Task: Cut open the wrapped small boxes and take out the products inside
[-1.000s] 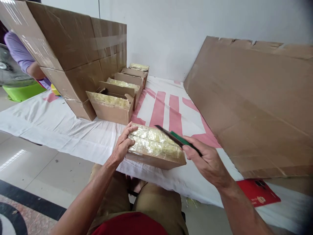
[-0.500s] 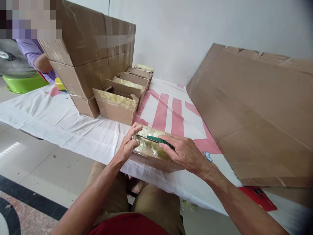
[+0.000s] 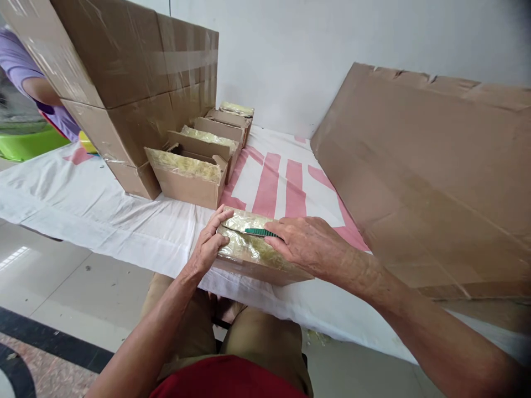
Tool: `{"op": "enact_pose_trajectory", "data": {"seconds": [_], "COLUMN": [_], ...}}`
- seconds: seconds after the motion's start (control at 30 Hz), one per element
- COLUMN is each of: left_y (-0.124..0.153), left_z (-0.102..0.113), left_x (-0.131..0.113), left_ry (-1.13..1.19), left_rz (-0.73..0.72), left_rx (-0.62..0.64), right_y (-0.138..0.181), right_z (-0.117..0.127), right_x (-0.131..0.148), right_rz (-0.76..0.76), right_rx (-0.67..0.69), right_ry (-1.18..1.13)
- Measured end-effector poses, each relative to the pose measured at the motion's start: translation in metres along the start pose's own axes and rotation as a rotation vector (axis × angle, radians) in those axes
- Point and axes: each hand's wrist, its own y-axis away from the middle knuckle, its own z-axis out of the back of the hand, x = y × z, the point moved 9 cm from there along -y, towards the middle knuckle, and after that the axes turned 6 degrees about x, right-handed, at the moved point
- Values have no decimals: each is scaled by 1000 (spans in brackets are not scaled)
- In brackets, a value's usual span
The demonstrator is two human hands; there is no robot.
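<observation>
A closed cardboard box [image 3: 249, 268] lies in front of me at the table's near edge, its top covered with shiny yellowish tape. My left hand [image 3: 208, 243] grips the box's left end, fingers over the far part of the top and thumb on the near part. Along the middle of the taped top runs a dark slit, visible close to that thumb. In my right hand [image 3: 309, 243] is a green-handled utility knife [image 3: 256, 232], lying nearly flat over the slit and pointing left. Its handle's rear end is hidden inside the fingers.
Several open cardboard boxes [image 3: 186, 185] stand in a row beyond, beside a tall stack of taped cartons [image 3: 124, 72]. A large cardboard sheet [image 3: 431, 182] rises at right. At far left a person's purple sleeve [image 3: 16, 58] shows. White-and-pink cloth [image 3: 265, 182] covers the table.
The view has shifted slightly, so most things sit a little further left. My right hand has turned, and the knife lies flatter. A red phone at lower right is now out of sight.
</observation>
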Motion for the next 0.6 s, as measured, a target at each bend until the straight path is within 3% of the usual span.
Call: {"op": "enact_pose_trajectory", "data": {"seconds": [0.2,0.37,0.6], "left_y": [0,1,3], "left_z": [3,5,5], "left_x": [4,5,1], "left_ry": [9,5,7], "left_rz": [0,-14,-27], "left_rx": [-16,-36,-51], "right_y": [8,27,60], "right_z": [7,-15,-34], "right_x": [-16,-51,-95], "right_rz": [33,1,-38], "right_rx": [29,46,-48], "right_ry": [-33,-117,-192]}}
